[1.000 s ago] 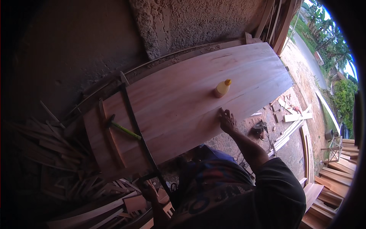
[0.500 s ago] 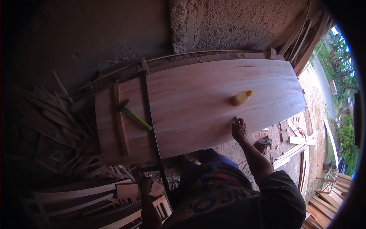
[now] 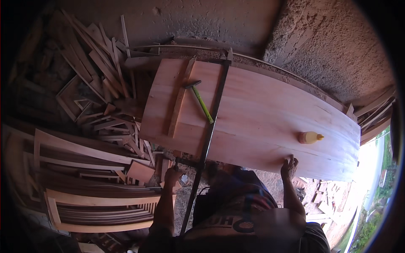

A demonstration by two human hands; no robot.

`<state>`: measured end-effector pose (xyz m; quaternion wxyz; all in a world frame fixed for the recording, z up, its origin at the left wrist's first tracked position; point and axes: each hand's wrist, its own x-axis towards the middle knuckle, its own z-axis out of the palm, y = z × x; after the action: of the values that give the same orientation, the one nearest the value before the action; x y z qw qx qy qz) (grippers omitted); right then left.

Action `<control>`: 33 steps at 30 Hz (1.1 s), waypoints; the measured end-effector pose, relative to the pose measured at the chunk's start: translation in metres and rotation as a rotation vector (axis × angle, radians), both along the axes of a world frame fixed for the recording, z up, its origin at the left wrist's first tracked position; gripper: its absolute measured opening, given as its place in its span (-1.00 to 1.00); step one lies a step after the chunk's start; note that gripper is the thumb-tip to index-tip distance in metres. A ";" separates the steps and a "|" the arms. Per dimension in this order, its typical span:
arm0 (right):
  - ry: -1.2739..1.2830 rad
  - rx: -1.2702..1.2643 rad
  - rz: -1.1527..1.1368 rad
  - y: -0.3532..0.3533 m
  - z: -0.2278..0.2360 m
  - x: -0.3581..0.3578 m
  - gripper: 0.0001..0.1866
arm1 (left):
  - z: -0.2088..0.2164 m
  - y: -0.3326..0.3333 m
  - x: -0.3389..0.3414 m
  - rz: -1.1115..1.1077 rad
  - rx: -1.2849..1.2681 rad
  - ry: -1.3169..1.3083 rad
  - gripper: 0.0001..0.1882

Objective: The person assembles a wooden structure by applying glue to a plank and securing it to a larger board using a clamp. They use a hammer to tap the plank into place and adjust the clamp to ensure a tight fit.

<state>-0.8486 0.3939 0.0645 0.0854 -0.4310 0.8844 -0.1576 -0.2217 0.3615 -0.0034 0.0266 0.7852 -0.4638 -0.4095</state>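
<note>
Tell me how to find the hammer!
Look at the big pale wooden panel lying flat. Near its left end, beside the long dark metal clamp bar crossing it, lies the hammer. It is the only thing with a bright yellow-green handle.

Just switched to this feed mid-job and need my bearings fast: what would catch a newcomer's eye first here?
The broad pale wooden panel fills the middle, crossed by a long dark bar clamp with a green-handled hammer lying beside it. The left hand grips the clamp's near end, while the right hand rests on the panel's near edge, close to a yellow glue bottle. A heap of wood offcuts lies to the left.
</note>
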 end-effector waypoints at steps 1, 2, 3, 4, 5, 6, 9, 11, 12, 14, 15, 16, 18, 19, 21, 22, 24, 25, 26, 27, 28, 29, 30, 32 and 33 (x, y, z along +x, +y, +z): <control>0.017 -0.022 -0.005 0.007 -0.005 -0.007 -0.44 | -0.002 0.009 -0.026 0.060 -0.146 -0.158 -0.75; 0.026 -0.041 -0.010 0.016 -0.011 -0.013 -0.44 | 0.012 0.012 -0.061 0.115 -0.289 -0.326 -0.72; 0.034 -0.075 -0.015 0.017 -0.016 -0.016 -0.43 | 0.024 0.004 -0.075 0.167 -0.447 -0.496 -0.69; 0.042 -0.082 -0.012 0.014 -0.017 -0.015 -0.37 | 0.019 0.001 -0.066 0.125 -0.394 -0.399 -0.69; 0.026 -0.119 -0.030 0.013 -0.020 -0.009 -0.34 | 0.016 -0.002 -0.052 0.083 -0.342 -0.300 -0.70; 0.009 -0.151 -0.040 0.007 -0.019 0.003 -0.31 | 0.013 0.000 -0.038 0.049 -0.285 -0.201 -0.71; -0.066 -0.233 0.053 -0.013 -0.010 0.049 -0.27 | 0.037 -0.030 0.001 0.357 0.497 0.826 -0.80; -0.143 -0.243 0.154 -0.030 0.005 0.090 -0.28 | 0.036 -0.026 0.000 0.287 0.403 0.544 -0.83; -0.252 -0.199 0.213 -0.037 0.016 0.110 -0.29 | 0.034 -0.021 -0.013 0.259 0.244 0.366 -0.85; -0.354 -0.235 0.384 -0.047 0.025 0.141 -0.31 | 0.030 -0.009 -0.050 0.197 -0.147 -0.073 -0.87; -0.349 -0.305 0.498 -0.047 0.025 0.153 -0.33 | 0.031 -0.006 -0.066 0.175 -0.288 -0.234 -0.88; -0.435 -0.210 0.557 -0.049 0.030 0.168 -0.34 | 0.031 0.000 -0.079 0.177 -0.420 -0.418 -0.89; -0.500 -0.023 0.710 -0.054 0.036 0.199 -0.40 | 0.014 0.001 -0.049 0.096 -0.431 -0.303 -0.87; -0.515 -0.013 0.806 -0.052 0.028 0.200 -0.42 | 0.020 -0.006 -0.039 0.143 -0.238 0.090 -0.84; -0.564 -0.015 1.017 -0.056 0.006 0.213 -0.45 | 0.034 -0.019 -0.015 0.269 0.106 0.535 -0.78; -0.546 -0.044 1.187 -0.062 -0.009 0.226 -0.54 | 0.033 -0.024 -0.002 0.295 0.211 0.666 -0.75; -0.492 -0.090 1.525 -0.070 -0.040 0.243 -0.68 | 0.020 -0.024 0.004 0.190 0.269 0.638 -0.73; -0.462 -0.195 1.569 -0.073 -0.051 0.256 -0.69 | 0.013 -0.020 -0.003 0.159 0.092 0.396 -0.73; -0.425 -0.304 1.602 -0.078 -0.059 0.272 -0.70 | 0.006 -0.016 -0.019 0.116 -0.085 0.156 -0.73; -0.389 -0.406 1.630 -0.077 -0.066 0.287 -0.71 | 0.009 -0.019 -0.032 0.096 -0.122 0.086 -0.70; -0.726 -0.089 1.366 -0.075 -0.065 0.304 -0.70 | 0.015 -0.016 -0.039 0.095 -0.159 0.003 -0.66; -1.021 0.222 1.052 -0.071 -0.063 0.319 -0.70 | 0.022 -0.015 -0.046 0.093 -0.195 -0.081 -0.62; -1.272 0.520 0.704 -0.070 -0.064 0.328 -0.69 | 0.021 -0.016 -0.038 0.048 -0.217 -0.026 -0.62; -1.381 0.568 0.541 -0.069 -0.065 0.337 -0.65 | 0.020 -0.018 -0.021 0.064 -0.077 0.230 -0.61; -1.428 0.583 0.431 -0.068 -0.071 0.333 -0.63 | 0.026 -0.028 -0.022 0.110 0.101 0.438 -0.60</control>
<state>-0.5156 0.3259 -0.0063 0.7687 -0.3475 0.5189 -0.1380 -0.2434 0.3336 0.0231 0.1096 0.7020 -0.3822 -0.5909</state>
